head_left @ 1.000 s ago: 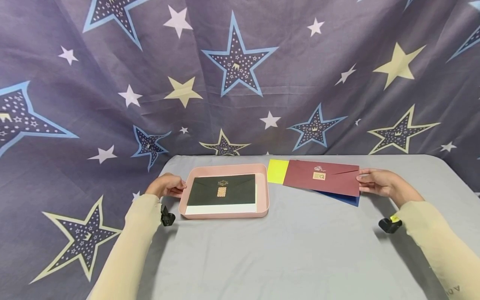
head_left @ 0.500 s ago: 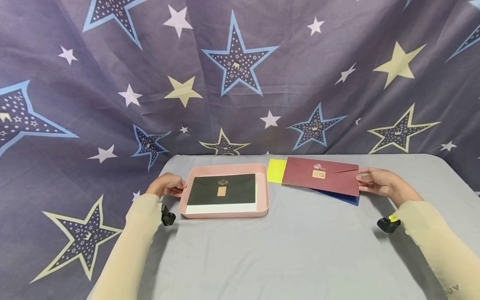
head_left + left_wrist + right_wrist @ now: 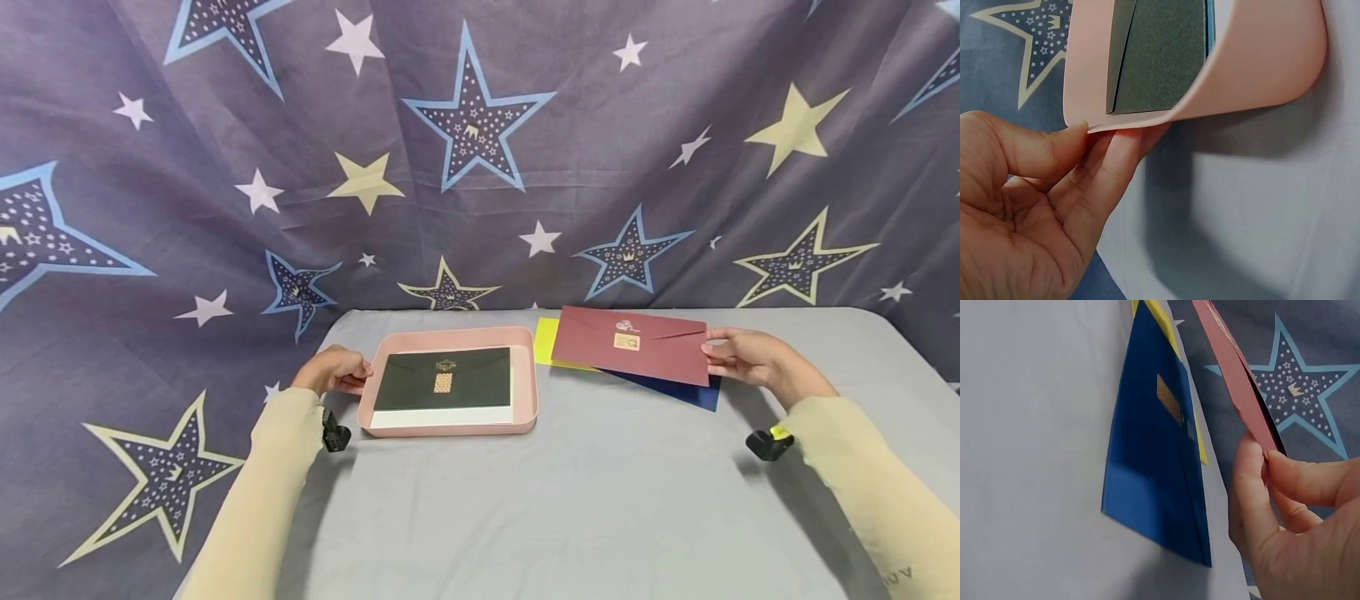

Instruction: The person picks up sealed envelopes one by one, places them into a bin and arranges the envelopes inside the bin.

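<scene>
My right hand pinches the short right edge of a maroon envelope. In the right wrist view that maroon envelope is lifted clear of a blue envelope lying on the table. A yellow envelope peeks out under its left side, and the blue envelope shows below it. At the left, my left hand grips the rim of a pink tray, thumb on top and fingers beneath. Inside the tray a black envelope lies over a white one.
A grey cloth covers the table. Close behind its back edge hangs a dark curtain printed with stars. The table's left edge runs just beside the left hand.
My right hand has raised the maroon envelope and shifted it left, baring more of the blue envelope and covering more of the yellow one. The left hand and tray stay put.
</scene>
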Motion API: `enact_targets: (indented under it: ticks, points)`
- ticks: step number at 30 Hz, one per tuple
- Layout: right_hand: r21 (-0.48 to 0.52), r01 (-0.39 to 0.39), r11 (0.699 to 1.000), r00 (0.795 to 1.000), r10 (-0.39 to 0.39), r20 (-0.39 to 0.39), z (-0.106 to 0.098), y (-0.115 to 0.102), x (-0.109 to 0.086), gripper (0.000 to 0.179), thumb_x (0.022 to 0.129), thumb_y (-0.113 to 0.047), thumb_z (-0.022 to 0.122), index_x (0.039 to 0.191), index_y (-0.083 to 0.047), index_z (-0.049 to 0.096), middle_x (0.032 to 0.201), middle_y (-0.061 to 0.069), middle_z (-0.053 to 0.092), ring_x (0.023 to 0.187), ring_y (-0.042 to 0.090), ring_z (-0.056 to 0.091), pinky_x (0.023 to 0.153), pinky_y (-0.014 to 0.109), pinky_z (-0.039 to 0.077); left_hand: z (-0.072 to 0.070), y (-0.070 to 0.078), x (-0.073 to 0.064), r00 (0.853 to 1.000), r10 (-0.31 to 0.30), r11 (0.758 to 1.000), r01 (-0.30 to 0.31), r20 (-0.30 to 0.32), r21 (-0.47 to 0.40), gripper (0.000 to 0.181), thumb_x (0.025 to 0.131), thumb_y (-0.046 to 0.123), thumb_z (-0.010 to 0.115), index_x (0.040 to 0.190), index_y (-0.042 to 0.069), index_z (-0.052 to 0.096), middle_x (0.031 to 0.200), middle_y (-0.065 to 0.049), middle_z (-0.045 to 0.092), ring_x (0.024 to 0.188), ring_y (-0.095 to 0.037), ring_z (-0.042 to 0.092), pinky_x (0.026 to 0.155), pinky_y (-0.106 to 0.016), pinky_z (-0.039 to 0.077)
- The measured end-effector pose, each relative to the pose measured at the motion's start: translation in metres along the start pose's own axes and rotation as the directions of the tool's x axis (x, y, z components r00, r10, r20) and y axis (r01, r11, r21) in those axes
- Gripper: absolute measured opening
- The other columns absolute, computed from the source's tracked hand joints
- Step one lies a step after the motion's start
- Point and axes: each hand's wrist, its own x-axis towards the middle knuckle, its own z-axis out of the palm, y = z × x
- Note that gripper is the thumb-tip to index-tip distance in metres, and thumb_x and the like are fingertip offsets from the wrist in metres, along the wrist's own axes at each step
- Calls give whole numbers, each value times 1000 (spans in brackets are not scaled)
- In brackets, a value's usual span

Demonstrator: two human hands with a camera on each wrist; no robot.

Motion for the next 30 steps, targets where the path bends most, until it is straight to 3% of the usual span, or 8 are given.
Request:
enact_targets:
  ticks: [10,16,23,30]
  points:
    - [7,11,1000,1000,-11,3,13,-8,0,18,104,-1,51,117,-11,44,84,-6,63,78,5,63,77,20,61,0,1,-2,1000,0,1000,0,-1,25,21,93,-5,48,110,-10,60,68,1,65,59,-8,64,62,-22,61]
    - [-31,17,999,1000,-17,15,20,-13,1,26,104,-1,49,128,-6,39,88,-7,65,82,5,65,79,21,61,1,2,-6,1000,6,1000,-6,-8,21,22,91,-6,49,109,-11,60,68,1,64,59,-7,64,62,-23,62]
    - [-50,8,999,999,-6,39,25,-17,3,30,105,-3,49,132,-5,37,88,-8,67,83,4,66,81,21,61,-6,-5,5,999,36,999,-35,41,-14,12,87,-6,53,93,-6,64,68,-2,66,60,-10,66,64,-26,63]
    - [-21,-5,1000,998,7,62,33,-23,3,26,105,-2,47,129,-6,37,89,-7,69,83,5,68,81,21,62,2,4,-7,1000,2,1000,-2,5,5,19,91,-6,48,106,-9,60,67,2,64,58,-6,64,62,-23,62]
